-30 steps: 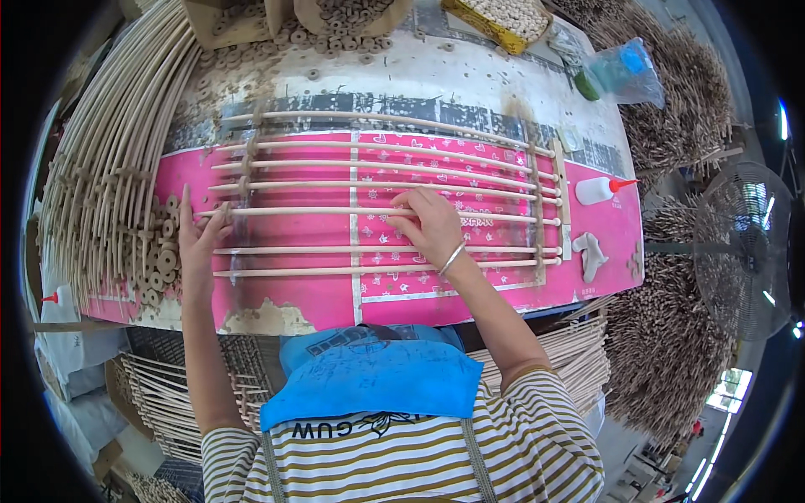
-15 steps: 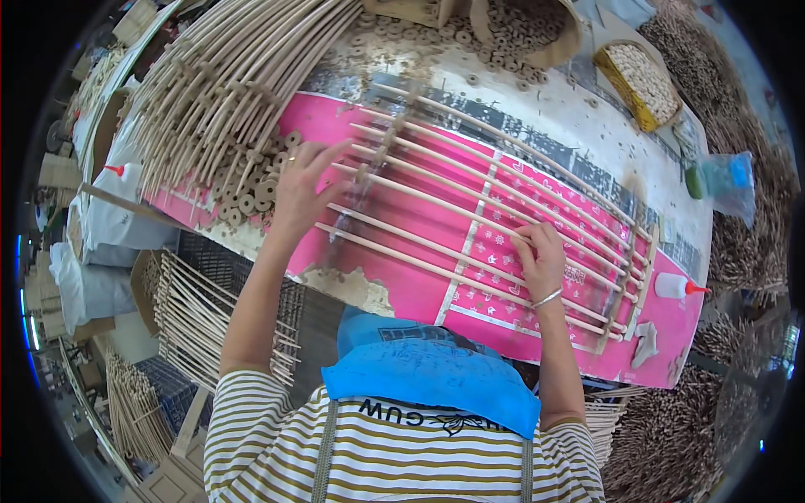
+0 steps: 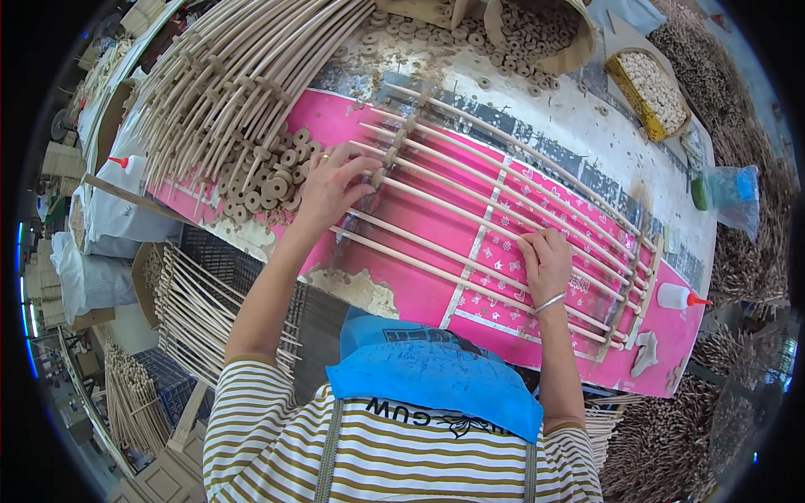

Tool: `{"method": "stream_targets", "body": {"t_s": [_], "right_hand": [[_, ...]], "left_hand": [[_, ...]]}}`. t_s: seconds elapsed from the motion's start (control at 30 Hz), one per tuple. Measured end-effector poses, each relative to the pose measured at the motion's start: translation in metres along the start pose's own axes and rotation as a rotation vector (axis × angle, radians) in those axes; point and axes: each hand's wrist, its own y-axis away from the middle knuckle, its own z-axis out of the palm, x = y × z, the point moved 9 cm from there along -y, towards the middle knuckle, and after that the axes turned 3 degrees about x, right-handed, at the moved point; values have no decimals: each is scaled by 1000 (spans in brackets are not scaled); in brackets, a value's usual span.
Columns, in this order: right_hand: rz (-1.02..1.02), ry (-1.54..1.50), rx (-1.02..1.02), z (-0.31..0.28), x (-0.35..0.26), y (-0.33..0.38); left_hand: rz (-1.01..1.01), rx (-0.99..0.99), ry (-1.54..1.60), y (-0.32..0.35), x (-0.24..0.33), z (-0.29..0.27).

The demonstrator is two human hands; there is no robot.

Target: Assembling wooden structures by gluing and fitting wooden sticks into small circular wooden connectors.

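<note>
A grid of thin wooden rods (image 3: 470, 180) lies across a pink table top (image 3: 402, 293). My left hand (image 3: 329, 186) rests at the grid's left end, fingers pinched on a small wooden ring on a rod, right beside a heap of small wooden rings (image 3: 267, 180). My right hand (image 3: 545, 261), with a bangle on its wrist, presses down on a rod in the middle of the grid. A wooden crossbar (image 3: 633, 298) ties the rods together at the right end.
Bundles of curved rods (image 3: 226, 75) lie at the far left. A basket of rings (image 3: 537, 29) and a yellow tray of small pieces (image 3: 658, 92) stand at the back. A white glue bottle with red tip (image 3: 679, 296) lies at the right, another (image 3: 126, 162) at left.
My view has tilted and swung left. My left hand moved up to the ring pile and the grid's left end. My right hand shifted along the rods toward the right.
</note>
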Motion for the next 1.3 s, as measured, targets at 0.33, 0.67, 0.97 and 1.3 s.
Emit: {"method": "stream_targets", "body": {"t_s": [0.33, 0.67, 0.97, 1.3], "right_hand": [[45, -59, 63, -31, -3, 10], [-24, -191, -211, 3, -31, 38], [2, -171, -158, 4, -36, 41], [117, -365, -82, -5, -33, 37]], "left_hand": [[-294, 43, 149, 12, -69, -49], [-37, -39, -422, 27, -54, -42], [-97, -48, -459, 23, -63, -42], [-494, 264, 321, 57, -66, -52]]}}
